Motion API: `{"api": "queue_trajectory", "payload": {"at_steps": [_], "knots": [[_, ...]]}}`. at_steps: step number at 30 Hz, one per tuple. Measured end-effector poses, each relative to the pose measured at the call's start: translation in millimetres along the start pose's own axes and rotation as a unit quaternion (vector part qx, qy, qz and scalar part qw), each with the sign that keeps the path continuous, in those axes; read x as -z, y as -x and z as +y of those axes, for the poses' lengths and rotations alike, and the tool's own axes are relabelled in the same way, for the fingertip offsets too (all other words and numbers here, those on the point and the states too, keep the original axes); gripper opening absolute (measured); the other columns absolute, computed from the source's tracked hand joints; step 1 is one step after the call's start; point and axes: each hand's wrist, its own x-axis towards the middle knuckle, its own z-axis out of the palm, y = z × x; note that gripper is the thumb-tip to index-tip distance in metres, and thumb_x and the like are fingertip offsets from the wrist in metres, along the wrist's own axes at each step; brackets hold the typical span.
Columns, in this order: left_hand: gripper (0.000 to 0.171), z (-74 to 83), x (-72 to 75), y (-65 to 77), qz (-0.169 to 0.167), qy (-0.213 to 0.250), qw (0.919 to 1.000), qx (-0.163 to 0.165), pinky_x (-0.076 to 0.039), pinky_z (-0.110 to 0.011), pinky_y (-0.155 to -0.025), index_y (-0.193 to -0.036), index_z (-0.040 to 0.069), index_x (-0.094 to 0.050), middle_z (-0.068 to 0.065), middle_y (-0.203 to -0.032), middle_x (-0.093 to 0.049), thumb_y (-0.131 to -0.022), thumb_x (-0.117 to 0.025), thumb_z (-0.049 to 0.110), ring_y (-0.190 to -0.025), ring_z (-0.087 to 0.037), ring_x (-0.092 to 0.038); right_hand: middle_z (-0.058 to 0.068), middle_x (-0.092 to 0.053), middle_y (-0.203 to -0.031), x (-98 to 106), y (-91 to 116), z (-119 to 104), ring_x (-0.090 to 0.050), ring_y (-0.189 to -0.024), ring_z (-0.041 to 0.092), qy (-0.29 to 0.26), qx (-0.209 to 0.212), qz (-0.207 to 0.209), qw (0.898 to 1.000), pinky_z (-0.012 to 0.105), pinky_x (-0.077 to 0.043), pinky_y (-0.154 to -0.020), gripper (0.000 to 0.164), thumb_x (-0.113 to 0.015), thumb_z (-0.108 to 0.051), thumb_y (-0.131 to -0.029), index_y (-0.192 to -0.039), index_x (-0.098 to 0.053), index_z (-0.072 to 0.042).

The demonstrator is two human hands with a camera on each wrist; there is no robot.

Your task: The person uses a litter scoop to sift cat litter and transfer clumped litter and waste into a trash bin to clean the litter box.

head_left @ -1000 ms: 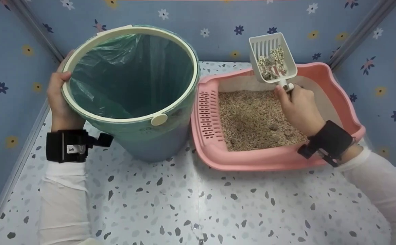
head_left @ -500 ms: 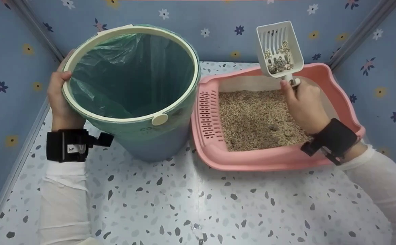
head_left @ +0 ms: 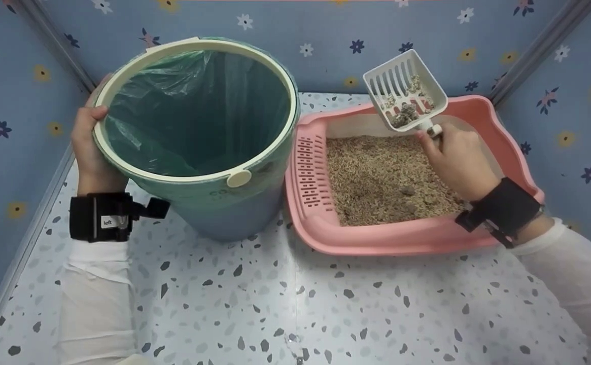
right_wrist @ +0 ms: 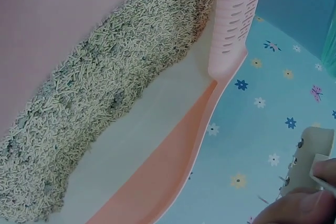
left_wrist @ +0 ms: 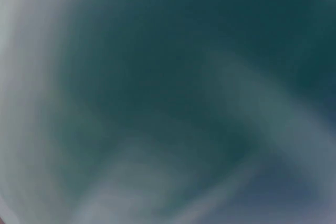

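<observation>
My right hand grips the handle of a white slotted litter scoop, its thumb lying along the handle. Grey clumps and some pale pellets sit in the scoop, which is over the back of a pink litter box. Pellet litter covers the box floor, with dark lumps near the front. On the far left, my left hand holds a trash bin, thumb hooked over its cream rim. A green bag lines the bin. In the right wrist view, my fingers show beside part of the scoop.
Bin and litter box stand side by side on a white speckled floor. Blue flowered walls rise close behind and at both sides. The box has a slotted ledge on its bin side. The left wrist view is a green blur.
My right hand lifted the scoop, then lowered it and tilted it to the left. Fewer loose pellets lie in it, and the clumps have shifted within it. My left hand stays on the bin.
</observation>
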Motion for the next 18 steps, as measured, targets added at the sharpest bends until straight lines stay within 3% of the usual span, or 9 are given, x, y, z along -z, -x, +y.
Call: {"api": "queue_trajectory", "payload": {"at_steps": [4, 11, 18], "knots": [[0.052, 1.2, 0.1, -0.6, 0.005, 0.012, 0.9999, 0.01, -0.027, -0.029, -0.111, -0.138, 0.01, -0.044, -0.006, -0.143, -0.044, -0.088, -0.036, 0.004, -0.133, -0.018, -0.038, 0.006, -0.048, -0.063, 0.6, 1.8, 0.7, -0.043, -0.048, 0.018, 0.024, -0.004, -0.039, 0.999, 0.03, -0.035, -0.041, 0.054, -0.041, -0.054, -0.094, -0.091, -0.052, -0.002], [0.052, 1.3, 1.5, 0.1, -0.001, -0.001, 1.0, 0.008, -0.026, -0.029, -0.111, -0.14, 0.01, -0.042, -0.005, -0.145, -0.042, -0.089, -0.033, 0.005, -0.134, -0.017, -0.037, 0.011, -0.05, -0.062, -2.1, 6.9, 1.1, -0.05, -0.05, 0.026, 0.097, 0.045, -0.003, 0.994, 0.039, -0.037, -0.044, 0.051, -0.047, -0.047, -0.095, -0.09, -0.055, 0.003], [0.051, 0.6, 1.1, 0.0, 0.001, 0.008, 1.0, 0.005, -0.027, -0.028, -0.111, -0.14, 0.009, -0.042, -0.006, -0.145, -0.042, -0.09, -0.033, 0.005, -0.133, -0.017, -0.037, 0.01, -0.052, -0.063, 1.5, 7.5, 0.9, -0.05, -0.049, 0.024, 0.097, 0.04, -0.024, 0.994, 0.036, -0.037, -0.043, 0.055, -0.044, -0.051, -0.095, -0.098, -0.057, 0.003]]}}
